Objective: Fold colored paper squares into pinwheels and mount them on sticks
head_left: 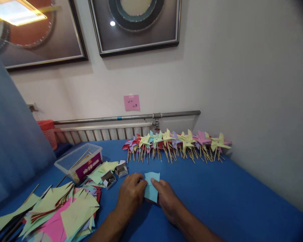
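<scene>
A light blue piece of paper (pixel 150 194) is held up over the blue table in front of me. My right hand (pixel 168 200) grips its right side, the thumb lying on the face and the other fingers behind. At the paper's left edge, my left hand (pixel 132 190) is closed, its thumb and curled fingers pinching there; the fingertips are partly hidden. Left of my hands stand a small open box of metal pins (pixel 109 179) and another small open carton (pixel 121 169). Cut paper sheets (pixel 78 211) in yellow, pink, blue and red lie piled at the lower left.
Finished paper pinwheels (pixel 176 141) on sticks lie in a row along the table's back. A clear plastic tub (pixel 78 161) holds thin sticks. Behind the blue table (pixel 217 201) are a radiator (pixel 106 132) and a metal pipe (pixel 176 114). A blue curtain (pixel 12 134) hangs left.
</scene>
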`<state>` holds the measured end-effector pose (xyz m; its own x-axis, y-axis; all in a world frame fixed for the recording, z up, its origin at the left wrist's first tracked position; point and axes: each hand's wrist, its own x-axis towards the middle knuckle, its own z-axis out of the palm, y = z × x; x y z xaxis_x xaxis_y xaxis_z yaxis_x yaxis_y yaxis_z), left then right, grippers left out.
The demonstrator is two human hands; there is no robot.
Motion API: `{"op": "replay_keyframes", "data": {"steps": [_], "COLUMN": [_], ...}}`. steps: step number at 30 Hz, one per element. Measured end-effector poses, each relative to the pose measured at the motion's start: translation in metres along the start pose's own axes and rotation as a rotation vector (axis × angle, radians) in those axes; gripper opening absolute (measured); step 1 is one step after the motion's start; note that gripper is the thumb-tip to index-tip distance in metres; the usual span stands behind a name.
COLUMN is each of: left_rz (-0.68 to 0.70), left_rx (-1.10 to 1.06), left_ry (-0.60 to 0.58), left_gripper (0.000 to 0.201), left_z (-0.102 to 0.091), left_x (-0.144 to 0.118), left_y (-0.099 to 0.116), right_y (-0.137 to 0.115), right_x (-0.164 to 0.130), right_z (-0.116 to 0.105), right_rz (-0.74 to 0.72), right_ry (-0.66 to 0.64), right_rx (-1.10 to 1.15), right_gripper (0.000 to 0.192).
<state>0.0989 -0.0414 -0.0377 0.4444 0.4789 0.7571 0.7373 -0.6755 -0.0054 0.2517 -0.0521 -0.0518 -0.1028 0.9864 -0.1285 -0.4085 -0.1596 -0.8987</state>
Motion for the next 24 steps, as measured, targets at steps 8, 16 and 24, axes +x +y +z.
{"op": "replay_keyframes", "data": {"steps": [8, 16, 24], "left_rz": [0.004, -0.211, -0.093], "left_rx": [-0.048, -0.466, -0.268], "left_ry": [-0.036, -0.136, -0.195], "left_gripper": [0.026, 0.024, 0.051], "left_z": [-0.0024, -0.0075, -0.008], "left_x": [-0.0001, 0.0019, -0.0025], "left_y": [0.001, 0.0016, 0.0021], "right_y": [-0.0002, -0.003, -0.0081], "right_x": [0.0008, 0.0, 0.0012], "right_z": [0.0, -0.0034, -0.0036], "right_rz": [-0.017, -0.004, 0.015], "right_ry": [-0.013, 0.004, 0.009], "right_rx": [-0.019, -0.001, 0.153], "right_gripper": [0.032, 0.036, 0.039]}}
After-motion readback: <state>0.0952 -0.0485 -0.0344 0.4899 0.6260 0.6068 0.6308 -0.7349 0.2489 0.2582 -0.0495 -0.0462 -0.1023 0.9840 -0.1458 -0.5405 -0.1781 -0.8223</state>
